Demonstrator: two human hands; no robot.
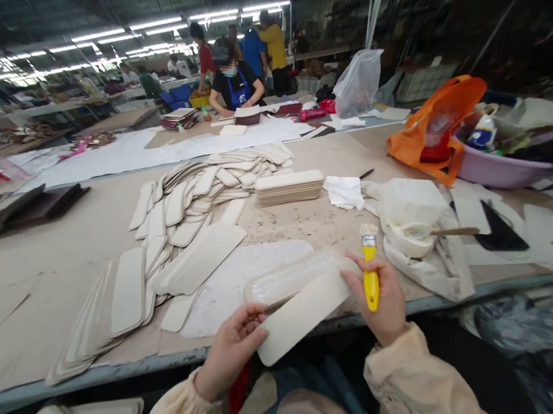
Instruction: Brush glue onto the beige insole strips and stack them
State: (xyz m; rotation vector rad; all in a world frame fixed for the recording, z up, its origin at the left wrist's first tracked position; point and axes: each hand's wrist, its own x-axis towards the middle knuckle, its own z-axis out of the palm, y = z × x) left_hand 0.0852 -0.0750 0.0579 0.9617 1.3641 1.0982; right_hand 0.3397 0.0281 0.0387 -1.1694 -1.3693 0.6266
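My left hand [233,348] pinches the near left end of a cream rounded panel [304,316], held tilted over the table's front edge. At the panel's far right end are the fingers of my right hand [388,305], which also grips a yellow-handled paintbrush [371,282] with its pale bristles up. Just behind the held panel is another panel with a wet, shiny face [292,280], partly hidden by it. Under that lies a white paper sheet [218,294]. To the left, loose cream panels [199,258] overlap in a spread pile.
A neat stack of panels [288,192] stands behind. On the right are a white tub [411,237] with a stick in it, a purple basin [507,169] and an orange bag [432,129]. More panels fan out at the left edge [96,319]. A co-worker [238,85] works across the table.
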